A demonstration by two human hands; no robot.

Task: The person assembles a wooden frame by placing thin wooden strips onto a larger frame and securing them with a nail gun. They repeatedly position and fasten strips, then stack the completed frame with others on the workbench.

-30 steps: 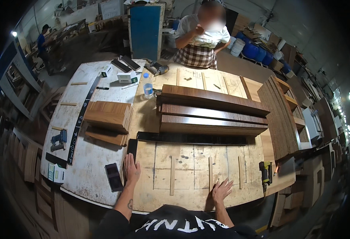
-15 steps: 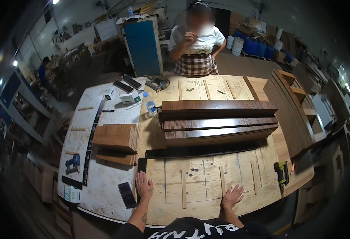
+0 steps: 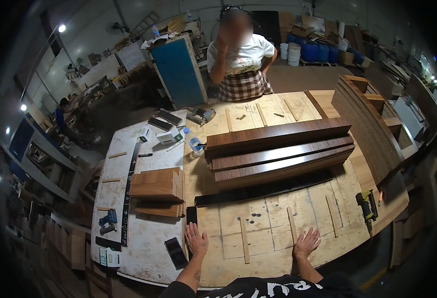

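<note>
My left hand (image 3: 196, 240) lies flat on the tabletop, fingers stretched out, its tips by the near end of a short black strip (image 3: 192, 215). Just left of it rests a dark smartphone (image 3: 176, 253). On the plywood (image 3: 263, 248) at the right, my right hand (image 3: 307, 242) is spread flat beside a thin wooden slat (image 3: 291, 224). Neither hand holds anything. Beyond them, a stack of long dark-brown boards (image 3: 283, 154) lies across the table, with a long black strip (image 3: 263, 191) along its near side.
Shorter brown boards (image 3: 156, 185) are stacked at left, near a blue nail gun (image 3: 108, 221). A green nail gun (image 3: 366, 206) lies at the right edge. A water bottle (image 3: 194, 142) stands behind the short boards. Across the table stands a person (image 3: 241, 59); tall panels (image 3: 362, 129) rise at right.
The whole view has shifted and tilted slightly, so the table sits farther right and lower. My hands stay flat in place. The person opposite has moved a raised hand closer to the head.
</note>
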